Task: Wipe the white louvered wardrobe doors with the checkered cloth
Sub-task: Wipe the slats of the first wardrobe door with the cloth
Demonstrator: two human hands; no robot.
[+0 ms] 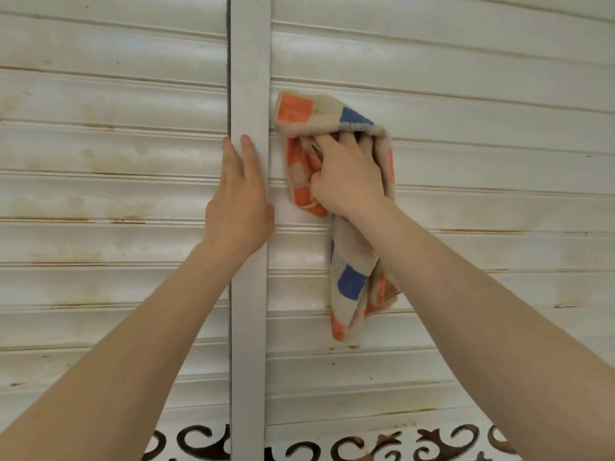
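1. The right hand (346, 174) has its fingers curled into the bunched checkered cloth (309, 114), pressing it against the slats of the right wardrobe door (482, 134).
2. The cloth (orange, blue and beige squares) folds over the fingertips above the hand. A loose tail hangs below the wrist against the slats.
3. The left hand (239, 201) lies flat with straight fingers on the upright strip (249, 78) between the two slatted panels, holding nothing. Its thumb is near the cloth.
4. The left wardrobe door (109, 154) shows yellowish stains along its slats.
5. A scroll-cut panel (366, 444) runs along the bottom.
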